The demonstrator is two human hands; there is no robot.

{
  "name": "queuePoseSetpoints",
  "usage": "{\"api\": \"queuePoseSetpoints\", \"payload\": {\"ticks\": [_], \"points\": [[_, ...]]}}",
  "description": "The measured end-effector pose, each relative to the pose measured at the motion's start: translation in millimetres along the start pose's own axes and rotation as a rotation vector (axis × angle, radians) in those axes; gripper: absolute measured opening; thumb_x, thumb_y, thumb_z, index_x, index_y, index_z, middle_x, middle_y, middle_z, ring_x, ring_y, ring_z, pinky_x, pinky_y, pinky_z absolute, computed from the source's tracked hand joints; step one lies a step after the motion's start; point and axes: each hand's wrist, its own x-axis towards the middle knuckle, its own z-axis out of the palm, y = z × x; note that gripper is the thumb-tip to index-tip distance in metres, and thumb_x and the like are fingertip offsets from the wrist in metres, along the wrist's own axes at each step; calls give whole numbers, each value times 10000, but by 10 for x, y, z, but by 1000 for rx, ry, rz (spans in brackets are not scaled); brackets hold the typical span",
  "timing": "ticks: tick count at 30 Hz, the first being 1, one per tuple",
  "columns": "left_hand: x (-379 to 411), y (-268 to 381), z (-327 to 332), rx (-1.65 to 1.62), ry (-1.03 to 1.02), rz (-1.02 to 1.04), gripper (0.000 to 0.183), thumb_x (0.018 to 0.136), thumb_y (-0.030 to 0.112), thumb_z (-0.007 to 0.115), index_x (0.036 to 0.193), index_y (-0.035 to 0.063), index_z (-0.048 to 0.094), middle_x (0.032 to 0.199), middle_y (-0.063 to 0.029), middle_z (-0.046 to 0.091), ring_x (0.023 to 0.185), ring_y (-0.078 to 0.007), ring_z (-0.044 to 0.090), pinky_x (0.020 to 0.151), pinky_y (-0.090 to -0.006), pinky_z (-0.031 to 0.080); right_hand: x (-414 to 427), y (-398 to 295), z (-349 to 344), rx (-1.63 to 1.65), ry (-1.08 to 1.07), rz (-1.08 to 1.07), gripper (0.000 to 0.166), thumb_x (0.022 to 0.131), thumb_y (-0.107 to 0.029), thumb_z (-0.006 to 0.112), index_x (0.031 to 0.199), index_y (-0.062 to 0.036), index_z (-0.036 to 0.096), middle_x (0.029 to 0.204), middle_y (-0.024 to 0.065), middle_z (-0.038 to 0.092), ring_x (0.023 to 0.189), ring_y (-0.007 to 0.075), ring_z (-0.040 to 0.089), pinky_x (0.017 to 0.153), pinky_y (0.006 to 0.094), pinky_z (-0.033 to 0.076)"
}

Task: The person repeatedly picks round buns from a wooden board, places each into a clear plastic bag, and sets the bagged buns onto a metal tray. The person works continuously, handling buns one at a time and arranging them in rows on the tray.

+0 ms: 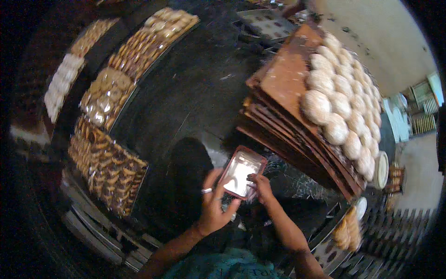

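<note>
A smartphone in a red case lies screen-up before me, its screen bright white and washed out. My left hand is closed around its left and lower edges, with a ring on one finger. At the phone's right edge is my right hand. A dark fingertip of it is over the lit screen; whether its other fingers grip the case is blurred. Below both forearms shows the teal fabric of my shirt, which bears lettering.
Round floured breads cover the top of stacked brown boards on the right. Packaged baked goods fill trays along the left. A white tub and golden loaves are at lower right. A spotted tray stands at the back.
</note>
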Motion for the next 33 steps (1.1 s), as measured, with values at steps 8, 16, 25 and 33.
{"api": "queuePoseSetpoints", "payload": {"ticks": [8, 16, 25, 33], "points": [[193, 385, 817, -903, -334, -80, 823, 826, 287, 610, 1430, 39, 109, 1433, -181, 243, 1312, -293, 275, 1049, -367, 270, -1574, -1371, 287, 694, -289, -288, 426, 912, -377, 489, 1126, -15, 557, 1120, 99, 519, 1071, 203, 487, 865, 337, 435], [217, 658, 422, -1597, -727, -500, 622, 832, 290, 443, 1391, 81, 267, 1389, -140, 354, 1278, -291, 347, 1059, -428, 265, -2205, -1694, 69, -660, 181, -1114, 447, 692, -86, 689, 1125, -84, 576, 1207, 145, 490, 1089, 306, 506, 885, 374, 437], [205, 865, 180, -1499, -1086, -483, 542, 679, 131, 514, 1211, 33, 485, 1273, -150, 477, 1216, -340, 419, 1055, -548, 234, -2494, -2196, -47, -1423, -168, -1396, 502, 734, -269, 624, 1211, -180, 495, 1135, 64, 519, 1068, 257, 478, 849, 385, 391], [104, 940, 188, -1533, -1295, -603, 610, 708, 92, 472, 1309, 55, 378, 1361, -160, 382, 1288, -343, 322, 1075, -556, 188, -2525, -2400, -57, -1432, -357, -1503, 293, 731, -282, 631, 965, -116, 574, 1016, 67, 520, 1023, 249, 479, 861, 399, 399]]}}
